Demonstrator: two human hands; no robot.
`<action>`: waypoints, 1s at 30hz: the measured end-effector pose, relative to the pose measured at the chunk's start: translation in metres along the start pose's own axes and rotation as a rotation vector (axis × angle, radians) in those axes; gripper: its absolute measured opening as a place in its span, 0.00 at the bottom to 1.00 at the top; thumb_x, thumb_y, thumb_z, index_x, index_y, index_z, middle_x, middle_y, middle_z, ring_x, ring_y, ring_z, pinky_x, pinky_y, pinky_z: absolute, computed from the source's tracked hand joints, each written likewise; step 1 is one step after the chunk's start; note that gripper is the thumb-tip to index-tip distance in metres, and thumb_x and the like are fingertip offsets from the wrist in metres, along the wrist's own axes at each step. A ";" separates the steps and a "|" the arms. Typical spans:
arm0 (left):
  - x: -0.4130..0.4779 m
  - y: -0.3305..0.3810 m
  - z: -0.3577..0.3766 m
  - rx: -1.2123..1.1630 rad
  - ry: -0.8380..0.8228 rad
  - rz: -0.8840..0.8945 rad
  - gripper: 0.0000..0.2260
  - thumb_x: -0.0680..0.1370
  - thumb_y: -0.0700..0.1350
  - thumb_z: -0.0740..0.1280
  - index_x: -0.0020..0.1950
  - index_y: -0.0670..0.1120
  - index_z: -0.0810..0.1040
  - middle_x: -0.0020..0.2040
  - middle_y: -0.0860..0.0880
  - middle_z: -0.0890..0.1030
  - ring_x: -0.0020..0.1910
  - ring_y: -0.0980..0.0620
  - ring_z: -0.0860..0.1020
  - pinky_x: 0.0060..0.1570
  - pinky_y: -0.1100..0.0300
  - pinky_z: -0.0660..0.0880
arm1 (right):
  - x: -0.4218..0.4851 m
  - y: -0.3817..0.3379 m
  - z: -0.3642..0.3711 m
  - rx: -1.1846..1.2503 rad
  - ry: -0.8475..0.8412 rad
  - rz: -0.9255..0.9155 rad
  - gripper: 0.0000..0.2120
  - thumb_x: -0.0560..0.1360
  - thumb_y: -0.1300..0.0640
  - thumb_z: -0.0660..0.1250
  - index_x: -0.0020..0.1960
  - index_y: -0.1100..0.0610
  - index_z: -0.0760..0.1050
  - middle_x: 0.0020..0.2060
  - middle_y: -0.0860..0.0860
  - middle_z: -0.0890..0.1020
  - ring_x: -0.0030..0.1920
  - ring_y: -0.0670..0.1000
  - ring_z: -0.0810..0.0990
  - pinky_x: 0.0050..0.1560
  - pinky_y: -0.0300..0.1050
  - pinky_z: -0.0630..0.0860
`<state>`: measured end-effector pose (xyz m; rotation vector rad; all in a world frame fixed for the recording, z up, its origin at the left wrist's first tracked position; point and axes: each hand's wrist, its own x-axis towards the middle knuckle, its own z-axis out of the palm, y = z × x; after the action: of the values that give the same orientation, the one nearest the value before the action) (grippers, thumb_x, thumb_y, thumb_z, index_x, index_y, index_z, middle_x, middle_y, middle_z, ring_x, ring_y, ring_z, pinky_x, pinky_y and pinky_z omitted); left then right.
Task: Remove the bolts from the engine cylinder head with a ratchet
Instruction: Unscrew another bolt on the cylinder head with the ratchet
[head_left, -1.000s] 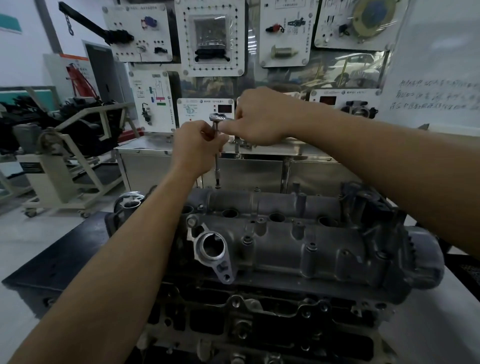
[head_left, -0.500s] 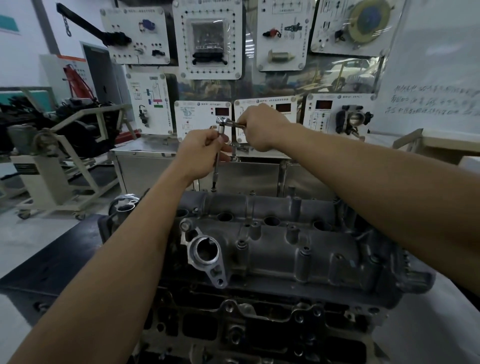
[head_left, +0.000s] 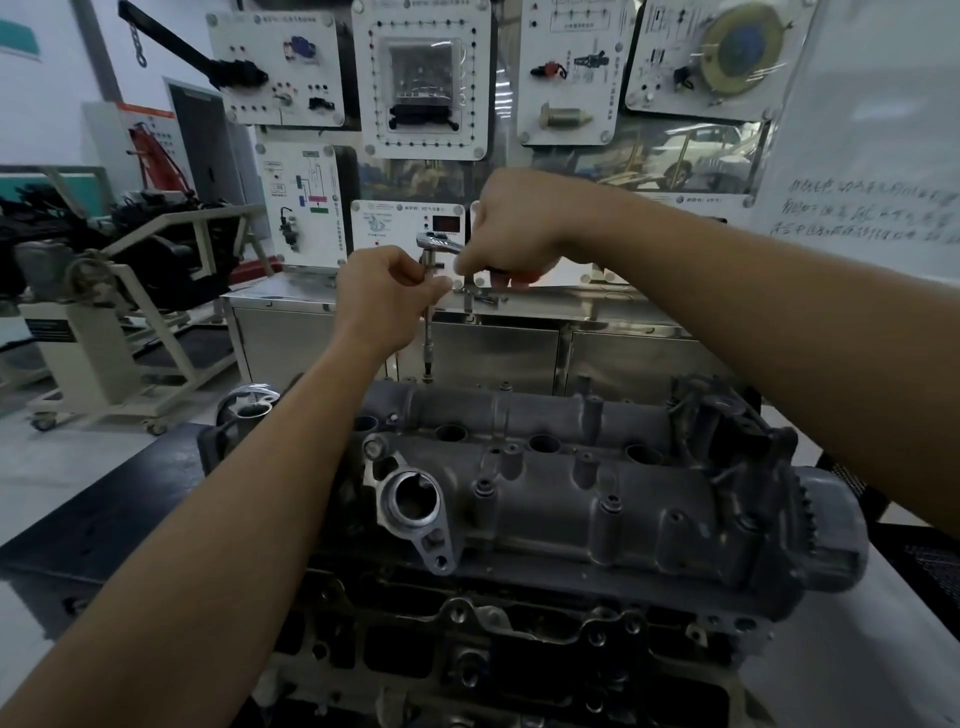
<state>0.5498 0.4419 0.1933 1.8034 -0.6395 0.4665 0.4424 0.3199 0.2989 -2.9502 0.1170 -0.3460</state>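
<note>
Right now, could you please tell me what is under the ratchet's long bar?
The bar ends at the far rim of the cylinder head. Its tip covers that spot, so I cannot see whether a bolt sits there.

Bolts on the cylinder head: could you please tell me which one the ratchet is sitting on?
The bolt at the head's far-left corner: the ratchet's extension stands upright on it, while the other bolts are bare.

Chrome ratchet (head_left: 439, 241), its extension (head_left: 428, 332) upright at far edge of grey cylinder head (head_left: 597, 499)
</note>
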 end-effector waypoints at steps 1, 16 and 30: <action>0.000 0.000 -0.001 -0.002 0.012 -0.009 0.12 0.72 0.47 0.79 0.37 0.50 0.76 0.36 0.51 0.82 0.32 0.56 0.80 0.31 0.67 0.75 | 0.001 0.004 0.000 -0.043 -0.003 0.006 0.11 0.78 0.55 0.69 0.44 0.62 0.83 0.36 0.53 0.86 0.27 0.49 0.80 0.30 0.42 0.78; -0.005 0.008 0.008 -0.228 -0.279 -0.121 0.08 0.84 0.36 0.60 0.55 0.38 0.79 0.47 0.42 0.83 0.39 0.53 0.83 0.39 0.67 0.80 | 0.037 0.039 0.052 -0.285 0.243 0.015 0.08 0.78 0.66 0.64 0.46 0.56 0.79 0.59 0.63 0.78 0.43 0.59 0.79 0.34 0.45 0.66; 0.000 0.001 0.000 0.003 0.010 -0.073 0.13 0.70 0.44 0.81 0.36 0.47 0.77 0.34 0.49 0.82 0.30 0.55 0.79 0.33 0.63 0.77 | 0.005 -0.020 0.003 -0.374 0.033 -0.024 0.16 0.74 0.62 0.60 0.28 0.58 0.72 0.20 0.50 0.76 0.28 0.51 0.74 0.28 0.42 0.64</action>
<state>0.5486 0.4412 0.1940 1.8199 -0.5647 0.4269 0.4492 0.3394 0.3009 -3.3180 0.1668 -0.4166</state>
